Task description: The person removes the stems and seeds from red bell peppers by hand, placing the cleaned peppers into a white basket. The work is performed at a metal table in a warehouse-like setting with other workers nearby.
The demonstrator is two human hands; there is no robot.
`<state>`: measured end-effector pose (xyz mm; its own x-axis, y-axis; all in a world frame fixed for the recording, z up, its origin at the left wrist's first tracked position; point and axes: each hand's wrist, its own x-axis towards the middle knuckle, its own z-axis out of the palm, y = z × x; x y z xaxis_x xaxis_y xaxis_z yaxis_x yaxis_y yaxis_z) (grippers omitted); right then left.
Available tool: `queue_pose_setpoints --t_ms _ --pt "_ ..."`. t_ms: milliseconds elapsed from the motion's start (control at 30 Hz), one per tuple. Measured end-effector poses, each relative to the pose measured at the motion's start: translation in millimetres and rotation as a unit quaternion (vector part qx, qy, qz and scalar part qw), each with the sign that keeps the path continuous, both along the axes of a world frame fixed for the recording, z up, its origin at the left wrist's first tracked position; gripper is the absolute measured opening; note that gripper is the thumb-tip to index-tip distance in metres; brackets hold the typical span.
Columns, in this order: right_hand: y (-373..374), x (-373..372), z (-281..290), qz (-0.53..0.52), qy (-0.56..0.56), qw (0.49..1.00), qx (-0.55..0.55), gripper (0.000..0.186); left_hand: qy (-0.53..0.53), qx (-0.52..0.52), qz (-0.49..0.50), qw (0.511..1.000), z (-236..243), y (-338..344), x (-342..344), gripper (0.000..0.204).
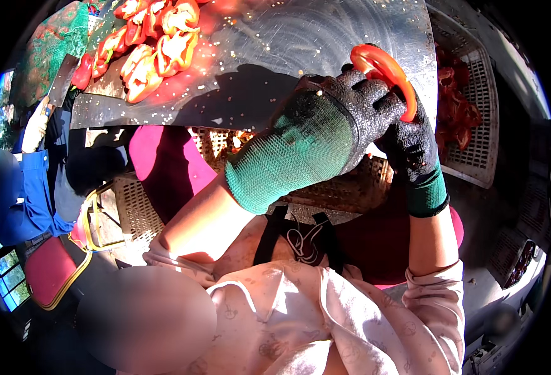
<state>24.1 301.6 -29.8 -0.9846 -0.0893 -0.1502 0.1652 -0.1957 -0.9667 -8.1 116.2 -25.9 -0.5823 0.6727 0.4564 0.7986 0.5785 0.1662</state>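
A red pepper piece [385, 65], curved and cut open, is up above the right end of the metal table. My left hand [357, 103], in a black-coated green glove, has its fingers curled against it. My right hand [416, 140], gloved alike, is closed at the lower end of the same piece; its fingers are partly hidden behind the pepper and my left hand. Several opened red pepper pieces [166, 47] lie in a pile on the table's left side.
Pale seeds dot the metal table [244, 47]. At its right stands a plastic crate [485, 112] holding red pepper pieces [460, 125]. Another crate [350, 187] is below the table edge. At left a co-worker's gloved hand [36, 128] holds a cleaver [62, 80], near a red chair [50, 269].
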Motion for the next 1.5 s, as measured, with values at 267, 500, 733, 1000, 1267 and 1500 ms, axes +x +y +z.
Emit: queue_pose_setpoints --t_ms 267,500,733,1000,1267,1500 --pt "-9.4 -5.2 -5.2 0.055 0.114 0.978 0.164 0.076 -0.07 -0.104 -0.031 0.992 -8.9 -11.9 -4.8 0.044" --pt "-24.8 -11.8 3.9 0.045 0.042 0.992 0.108 0.068 -0.122 -0.098 -0.008 0.988 -13.6 -14.8 -13.9 0.04" --pt "-24.0 -2.7 6.0 -0.108 0.244 0.941 0.206 0.063 -0.459 0.257 0.0 0.85 27.4 -68.4 14.8 0.027" --pt "-33.5 -13.4 0.9 0.133 0.332 0.81 0.464 0.08 -0.431 0.128 0.089 0.889 4.8 -121.1 32.3 0.036" --pt "-19.4 -27.6 -11.5 -0.029 0.213 0.902 0.376 0.064 -0.35 0.121 0.149 0.917 32.3 -104.6 12.7 0.027" --pt "88.1 -16.5 -3.1 -0.227 0.029 0.833 -0.504 0.033 -0.197 0.107 0.273 0.935 26.4 -171.1 -56.7 0.024"
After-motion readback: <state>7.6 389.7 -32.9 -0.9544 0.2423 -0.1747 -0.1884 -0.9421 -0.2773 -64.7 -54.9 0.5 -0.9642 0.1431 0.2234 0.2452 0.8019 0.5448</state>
